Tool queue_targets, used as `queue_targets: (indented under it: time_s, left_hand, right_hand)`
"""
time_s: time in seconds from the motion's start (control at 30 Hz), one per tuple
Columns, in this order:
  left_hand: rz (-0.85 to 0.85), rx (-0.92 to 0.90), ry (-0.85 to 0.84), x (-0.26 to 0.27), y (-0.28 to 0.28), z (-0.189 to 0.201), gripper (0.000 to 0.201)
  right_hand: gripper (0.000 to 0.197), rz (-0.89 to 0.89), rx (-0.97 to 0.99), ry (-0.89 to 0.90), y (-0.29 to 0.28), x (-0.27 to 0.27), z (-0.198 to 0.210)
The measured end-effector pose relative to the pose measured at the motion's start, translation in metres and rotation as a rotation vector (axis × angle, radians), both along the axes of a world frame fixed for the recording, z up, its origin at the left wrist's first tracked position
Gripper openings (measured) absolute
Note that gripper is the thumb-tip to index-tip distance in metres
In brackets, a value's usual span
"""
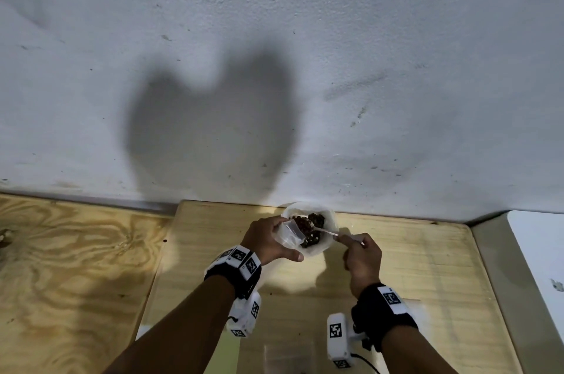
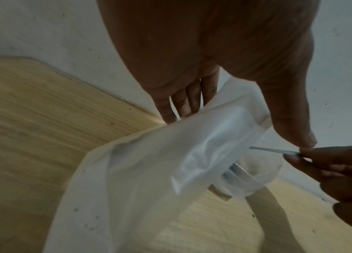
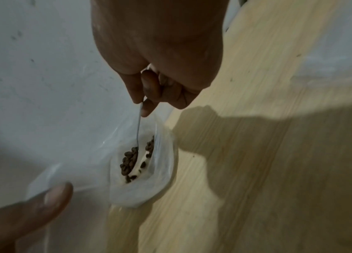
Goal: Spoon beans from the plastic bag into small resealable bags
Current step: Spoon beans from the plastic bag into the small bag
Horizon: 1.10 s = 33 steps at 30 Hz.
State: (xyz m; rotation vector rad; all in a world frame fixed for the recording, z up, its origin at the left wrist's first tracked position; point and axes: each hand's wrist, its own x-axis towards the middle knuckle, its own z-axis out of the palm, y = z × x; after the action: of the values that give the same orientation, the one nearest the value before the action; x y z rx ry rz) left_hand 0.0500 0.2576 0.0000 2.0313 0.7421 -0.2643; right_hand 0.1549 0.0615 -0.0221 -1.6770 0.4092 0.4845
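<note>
Metal spoon [image 1: 324, 231] pinched by right hand [image 1: 362, 260]; left hand [image 1: 268, 241] holds small bag [image 1: 289, 233]

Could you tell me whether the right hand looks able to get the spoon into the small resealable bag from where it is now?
Probably yes. The left hand holds the small resealable bag over the plastic bag, mouth toward the spoon in the right hand, with nothing between them.

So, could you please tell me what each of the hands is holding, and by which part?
The right hand pinches the spoon by its handle end. The left hand holds the small resealable bag by its side, near the mouth.
</note>
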Motion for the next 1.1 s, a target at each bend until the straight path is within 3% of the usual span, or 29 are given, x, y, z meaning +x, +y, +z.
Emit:
queue_targets:
  time_s: [0.23, 0.47, 0.57, 0.67, 0.93, 1.1]
  left_hand:
    - [-0.022, 0.018, 0.030, 0.002, 0.002, 0.001, 0.109]
    - [0.022, 0.028, 0.026, 0.003, -0.003, 0.003, 0.108]
    - [0.033, 0.029, 0.020, 0.002, -0.005, 0.004, 0.109]
    - [0.038, 0.027, 0.026, 0.002, -0.006, 0.005, 0.108]
    - [0.022, 0.041, 0.040, 0.001, -0.006, 0.009, 0.108]
    - [0.025, 0.033, 0.042, 0.001, -0.006, 0.010, 0.107]
  right_hand:
    - [0.017, 0.018, 0.127, -0.023, -0.027, 0.009, 0.033]
    - [0.014, 0.157, 0.197, -0.134, -0.037, 0.001, 0.051]
    - [0.022, 0.190, 0.214, -0.167, -0.036, -0.002, 0.051]
    - [0.038, 0.211, 0.177, -0.230, -0.035, -0.006, 0.045]
    - [0.046, 0.303, 0.122, -0.396, -0.030, -0.014, 0.042]
    - [0.035, 0.438, 0.055, -0.541, -0.029, -0.021, 0.046]
